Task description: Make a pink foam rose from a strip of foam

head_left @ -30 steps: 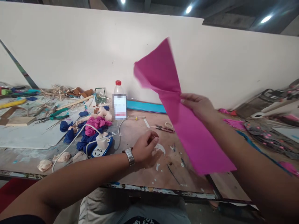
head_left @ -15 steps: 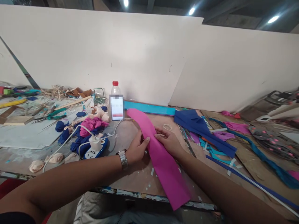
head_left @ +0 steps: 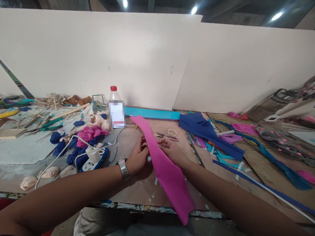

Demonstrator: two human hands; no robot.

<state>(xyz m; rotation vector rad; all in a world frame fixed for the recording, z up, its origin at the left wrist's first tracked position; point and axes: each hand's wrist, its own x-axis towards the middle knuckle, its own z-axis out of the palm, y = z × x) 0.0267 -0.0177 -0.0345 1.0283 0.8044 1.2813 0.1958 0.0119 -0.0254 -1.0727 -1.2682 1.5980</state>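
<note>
A long bright pink strip (head_left: 163, 165) of thin sheet material slants across the middle of the worktop, its near end hanging past the front edge. Against its left edge, my left hand (head_left: 138, 156) is curled, with some fingers hidden behind the strip. My right hand (head_left: 172, 151) pinches the right edge at about the same height, thumb and fingers bent. Just beyond my right hand lie small scissors or snips (head_left: 167, 136) and a pale tape ring (head_left: 172, 132).
A red-capped bottle (head_left: 113, 93) and a lit phone (head_left: 117, 114) stand at the back. To the left are a power strip (head_left: 98, 159) with a white cable, crumpled pink fabric (head_left: 90, 135) and pliers (head_left: 51, 124). Dark blue sheet pieces (head_left: 209, 132) lie at right.
The strip has turned more edge-on and its near end has twisted. My left thumb has moved off the strip's face to its edge. The view has shifted slightly right.
</note>
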